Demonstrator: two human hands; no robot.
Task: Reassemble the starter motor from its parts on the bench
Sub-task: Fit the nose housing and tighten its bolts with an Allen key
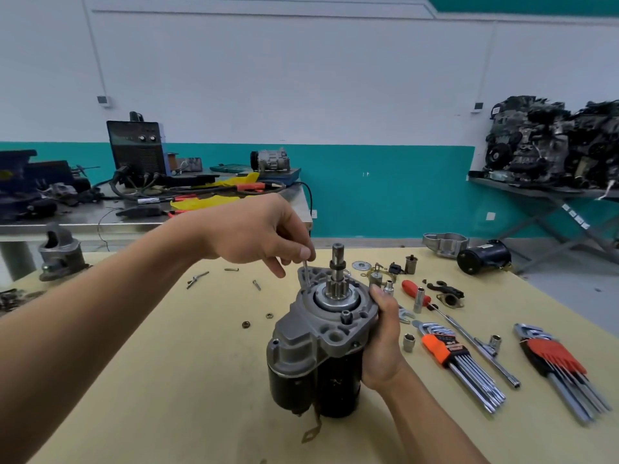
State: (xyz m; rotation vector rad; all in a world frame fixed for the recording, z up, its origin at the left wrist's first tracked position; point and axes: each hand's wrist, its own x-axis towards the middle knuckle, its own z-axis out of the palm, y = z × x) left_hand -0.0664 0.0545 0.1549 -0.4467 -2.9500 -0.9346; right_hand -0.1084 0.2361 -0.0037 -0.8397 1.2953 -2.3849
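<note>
The starter motor (321, 333) stood upright on the yellow surface (160, 380), near the middle, its grey nose housing on top and two black cylinders below. The pinion shaft (336, 269) stuck straight up out of the housing.

The person's right grip (382, 336) was clamped on the right side of the motor, thumb against the housing's rim and fingers wrapped behind it. The left grip (254, 229) hovered over the far left of the housing, thumb and fingertips pinched together on the top of a thin steel rod (305, 274). The rod stood nearly upright, its lower end at the flange; I could not tell whether it was a long bolt or a key.

To the left of the motor lay two small nuts (246, 324) and, farther off, a couple of loose bolts (257, 284). To the right, just beside the right wrist, sat a short socket (408, 342), then a set of hex keys in an orange holder (442, 349) and another set in a red holder (552, 354) well to the right. A long chrome bar (479, 349) lay slanted between the two sets. A red-handled screwdriver (415, 291) lay beyond them, among small parts. At the far right edge of the surface rested a black motor body (484, 261) beside a bare aluminium casting (443, 242).
</note>
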